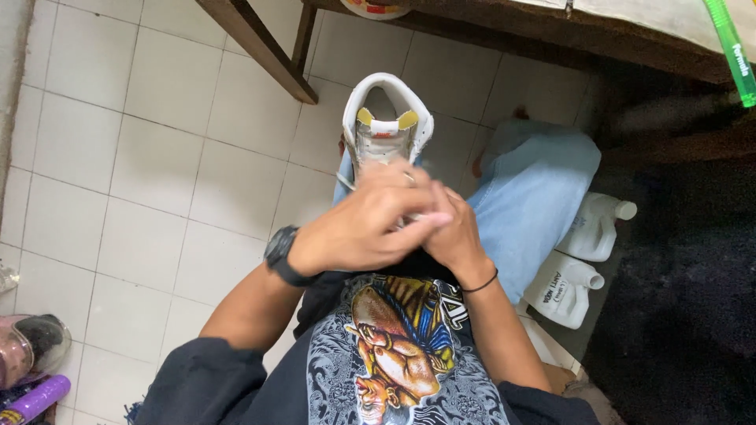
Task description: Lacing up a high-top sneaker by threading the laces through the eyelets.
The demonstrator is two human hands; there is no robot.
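Observation:
A white sneaker (pixel 387 118) with yellow lining rests on my lap, its heel opening pointing away from me. My left hand (pixel 370 224), with a black watch on the wrist, lies over the front of the shoe with its fingers curled at the laces. My right hand (pixel 453 236), with a thin black band on the wrist, presses against the left one from the right. A white lace end (pixel 345 181) sticks out at the shoe's left side. Both hands hide the front of the shoe.
White floor tiles (pixel 157 157) spread to the left. A wooden table leg (pixel 260 47) slants above the shoe. Two white plastic jugs (pixel 583 260) stand by my right knee beside a dark rug (pixel 685 299). A purple bottle (pixel 35 400) lies at bottom left.

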